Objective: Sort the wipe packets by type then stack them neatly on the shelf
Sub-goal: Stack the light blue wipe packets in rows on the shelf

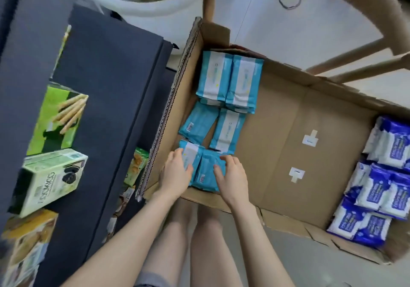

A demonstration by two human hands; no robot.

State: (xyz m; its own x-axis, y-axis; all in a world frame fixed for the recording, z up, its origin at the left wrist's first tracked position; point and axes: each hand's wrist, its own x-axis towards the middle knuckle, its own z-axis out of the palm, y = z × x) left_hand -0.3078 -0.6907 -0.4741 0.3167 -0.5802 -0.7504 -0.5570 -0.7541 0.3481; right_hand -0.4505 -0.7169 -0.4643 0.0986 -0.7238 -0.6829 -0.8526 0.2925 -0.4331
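Head | L hand (176,171), R hand (231,176) hold half-hid teal pkts (205,171) | navy pkts (381,177) cropped

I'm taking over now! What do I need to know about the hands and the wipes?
Left hand and right hand: each grips one of the two nearest teal packets, inside the box.
Where things are: teal packets lie along the box's left side, blue packets along its right.
Done: sorting by type looks finished.
Left: stacking them on the shelf. No wipes show there yet, only snack boxes.
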